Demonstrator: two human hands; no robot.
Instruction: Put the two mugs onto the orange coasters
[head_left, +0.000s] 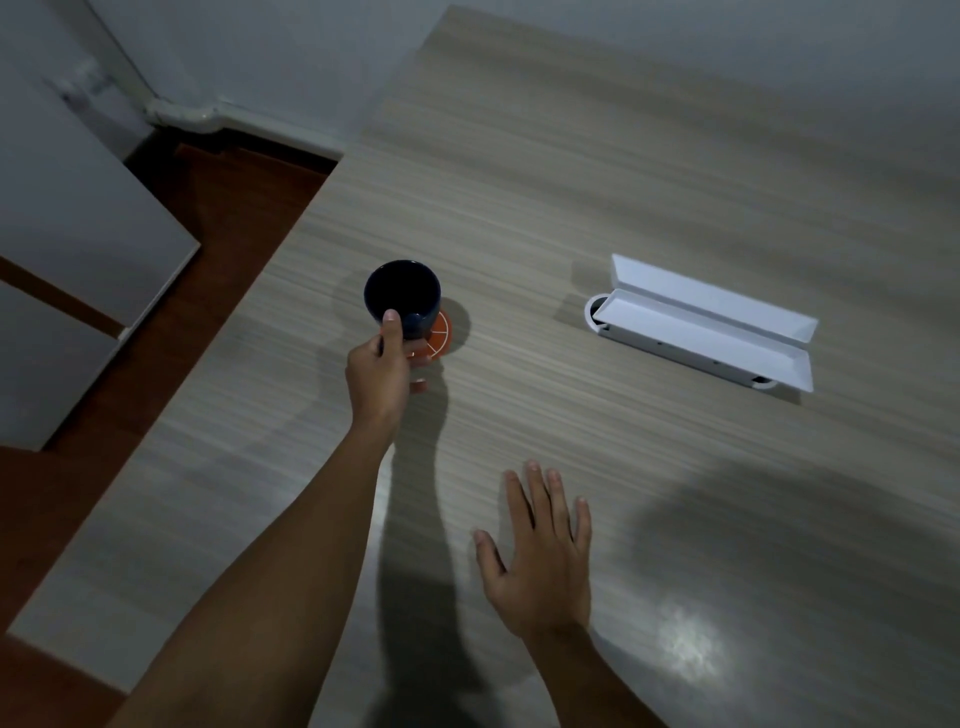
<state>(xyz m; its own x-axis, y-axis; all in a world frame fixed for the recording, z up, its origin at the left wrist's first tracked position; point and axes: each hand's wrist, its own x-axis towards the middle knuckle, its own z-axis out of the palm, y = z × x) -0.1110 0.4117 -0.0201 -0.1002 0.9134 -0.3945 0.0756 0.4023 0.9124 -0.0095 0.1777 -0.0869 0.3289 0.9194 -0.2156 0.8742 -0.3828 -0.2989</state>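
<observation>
A dark blue mug (402, 296) stands upright over an orange coaster (439, 338) with white segment lines; most of the coaster is hidden under the mug and my hand. My left hand (382, 374) grips the mug at its near side, thumb on the rim. Whether the mug rests on the coaster or hangs just above it, I cannot tell. My right hand (540, 551) lies flat near the front of the table, fingers spread, holding nothing. A second mug and a second coaster are not in view.
The wood-grain table (571, 182) runs from front left to back right. A white cable box with its lid open (701, 322) sits at the right. Beyond the table's left edge are a brown floor (208, 218) and a white cabinet (78, 218).
</observation>
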